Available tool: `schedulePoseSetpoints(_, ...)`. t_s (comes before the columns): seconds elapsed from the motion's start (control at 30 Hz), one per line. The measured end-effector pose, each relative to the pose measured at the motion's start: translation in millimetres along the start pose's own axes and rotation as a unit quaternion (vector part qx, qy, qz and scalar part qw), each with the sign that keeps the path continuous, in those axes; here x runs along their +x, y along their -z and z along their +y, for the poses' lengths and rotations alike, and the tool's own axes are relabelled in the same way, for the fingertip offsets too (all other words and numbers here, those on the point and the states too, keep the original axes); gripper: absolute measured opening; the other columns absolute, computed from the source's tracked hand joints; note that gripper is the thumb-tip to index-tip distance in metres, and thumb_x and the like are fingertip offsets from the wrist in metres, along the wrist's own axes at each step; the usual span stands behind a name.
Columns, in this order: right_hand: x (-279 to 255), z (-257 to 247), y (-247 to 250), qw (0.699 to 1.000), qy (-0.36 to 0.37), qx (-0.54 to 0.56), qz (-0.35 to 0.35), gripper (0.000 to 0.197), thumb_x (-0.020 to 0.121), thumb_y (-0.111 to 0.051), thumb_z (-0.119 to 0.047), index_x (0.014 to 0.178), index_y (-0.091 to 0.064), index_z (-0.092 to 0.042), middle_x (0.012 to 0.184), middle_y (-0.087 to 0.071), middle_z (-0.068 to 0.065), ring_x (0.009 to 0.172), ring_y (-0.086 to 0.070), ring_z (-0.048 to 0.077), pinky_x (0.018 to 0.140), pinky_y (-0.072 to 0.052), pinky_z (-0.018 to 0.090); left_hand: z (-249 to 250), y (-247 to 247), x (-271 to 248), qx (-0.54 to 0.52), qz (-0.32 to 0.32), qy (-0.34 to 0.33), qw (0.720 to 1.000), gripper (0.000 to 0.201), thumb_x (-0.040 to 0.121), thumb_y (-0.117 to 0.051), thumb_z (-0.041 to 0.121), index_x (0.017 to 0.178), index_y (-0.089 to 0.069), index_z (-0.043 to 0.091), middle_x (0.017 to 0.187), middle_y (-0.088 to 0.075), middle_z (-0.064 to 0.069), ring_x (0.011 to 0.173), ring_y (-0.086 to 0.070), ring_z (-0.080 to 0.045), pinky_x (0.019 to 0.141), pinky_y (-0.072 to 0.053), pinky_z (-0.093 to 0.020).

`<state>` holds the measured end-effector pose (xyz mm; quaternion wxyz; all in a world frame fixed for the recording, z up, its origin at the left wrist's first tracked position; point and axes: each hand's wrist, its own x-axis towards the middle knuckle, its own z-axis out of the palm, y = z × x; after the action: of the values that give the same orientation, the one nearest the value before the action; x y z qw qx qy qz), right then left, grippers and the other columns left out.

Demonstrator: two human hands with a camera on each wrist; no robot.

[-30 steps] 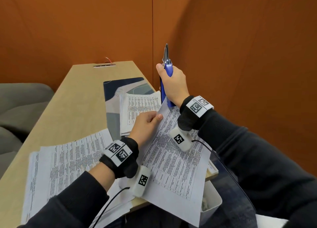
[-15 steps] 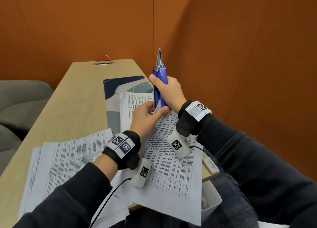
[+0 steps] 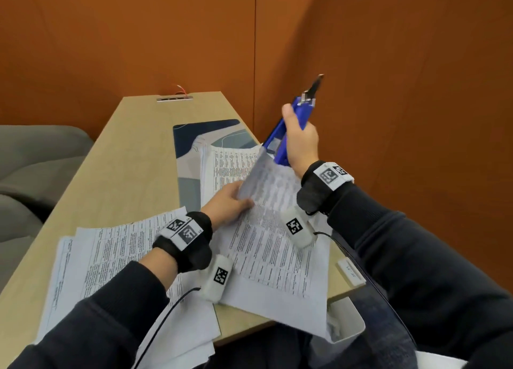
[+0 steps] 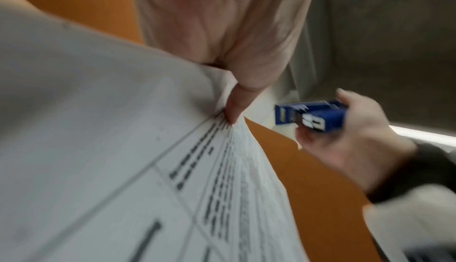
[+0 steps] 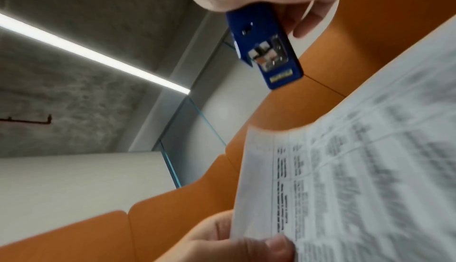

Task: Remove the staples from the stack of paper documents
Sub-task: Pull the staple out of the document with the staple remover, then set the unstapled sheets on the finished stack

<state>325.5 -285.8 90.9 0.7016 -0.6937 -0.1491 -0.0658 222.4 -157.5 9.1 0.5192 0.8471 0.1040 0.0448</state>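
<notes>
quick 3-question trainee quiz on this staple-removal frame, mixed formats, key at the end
1. True or false: the right hand holds the blue staple remover up off the desk.
2. Multiple choice: what does the left hand grip? A) a lifted sheet of the printed document B) the patterned mat C) the white bin
3. Fill in: the metal tip of the staple remover points ____ from the papers.

Key: 1 true; 2 A; 3 up and away.
</notes>
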Motion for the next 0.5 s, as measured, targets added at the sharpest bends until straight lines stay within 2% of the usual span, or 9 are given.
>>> schedulePoseSetpoints(0.07,4,-7,7,0.993,0.022,0.085,0.075,0.030,0.097,-0.055,-0.040,0.073,-0.048,-0.023,0.061,-0.047,-0.009,0.051,-0.047,0.004,0.058,-0.045,0.021,0,15,8,-0.062,0.059,0.028,0.996,0.030,0.091,-0.057,0.013,0.121,-0.054,0.013,0.112,-0.066,-0.010,0.099,-0.065,-0.027,0.092,-0.051,-0.049)
schedulePoseSetpoints(0.1,6,-11,10,0.986,0.035,0.119,0.108,0.029,0.098,-0.054,-0.037,0.074,-0.047,-0.022,0.060,-0.045,-0.010,0.048,-0.045,0.003,0.055,-0.042,0.019,3,26,16,-0.101,0.081,0.041,0.991,0.031,0.091,-0.056,0.011,0.122,-0.054,0.013,0.112,-0.066,-0.010,0.098,-0.065,-0.027,0.092,-0.051,-0.048)
schedulePoseSetpoints(0.2,11,-20,20,0.971,0.048,0.172,0.157,0.026,0.099,-0.052,-0.035,0.078,-0.047,-0.022,0.060,-0.043,-0.012,0.049,-0.045,0.002,0.056,-0.043,0.020,18,59,48,-0.149,0.135,0.039,0.979,0.034,0.091,-0.054,0.002,0.125,-0.055,0.006,0.113,-0.065,-0.009,0.099,-0.063,-0.025,0.091,-0.051,-0.044)
schedulePoseSetpoints(0.3,9,-19,20,0.976,-0.004,0.173,0.129,0.026,0.098,-0.052,-0.042,0.081,-0.047,-0.023,0.064,-0.042,-0.009,0.056,-0.046,0.007,0.062,-0.045,0.024,23,80,78,-0.105,0.163,0.057,0.979,0.033,0.091,-0.056,0.002,0.123,-0.056,-0.001,0.107,-0.063,-0.013,0.093,-0.061,-0.028,0.084,-0.052,-0.041)
schedulePoseSetpoints(0.4,2,-6,12,0.983,-0.063,0.150,0.080,0.030,0.096,-0.055,-0.045,0.078,-0.046,-0.024,0.066,-0.043,-0.005,0.060,-0.046,0.012,0.065,-0.047,0.032,0,97,94,-0.041,0.164,0.109,0.980,0.033,0.089,-0.062,0.014,0.119,-0.056,0.000,0.105,-0.059,-0.016,0.092,-0.058,-0.030,0.079,-0.050,-0.040)
schedulePoseSetpoints(0.47,-5,8,0,0.983,-0.118,0.135,0.029,0.030,0.090,-0.060,-0.051,0.081,-0.050,-0.024,0.076,-0.051,0.002,0.072,-0.053,0.019,0.079,-0.053,0.043,-18,113,88,-0.038,0.192,0.123,0.973,0.025,0.089,-0.062,0.017,0.110,-0.057,0.004,0.097,-0.056,-0.013,0.093,-0.055,-0.027,0.076,-0.046,-0.036)
schedulePoseSetpoints(0.5,-9,16,-8,0.980,-0.146,0.136,0.001,0.029,0.089,-0.061,-0.052,0.085,-0.053,-0.025,0.082,-0.055,0.005,0.079,-0.057,0.023,0.085,-0.054,0.045,-25,122,80,-0.049,0.199,0.133,0.970,0.029,0.089,-0.062,0.018,0.113,-0.057,0.004,0.098,-0.055,-0.013,0.094,-0.053,-0.026,0.074,-0.045,-0.034)
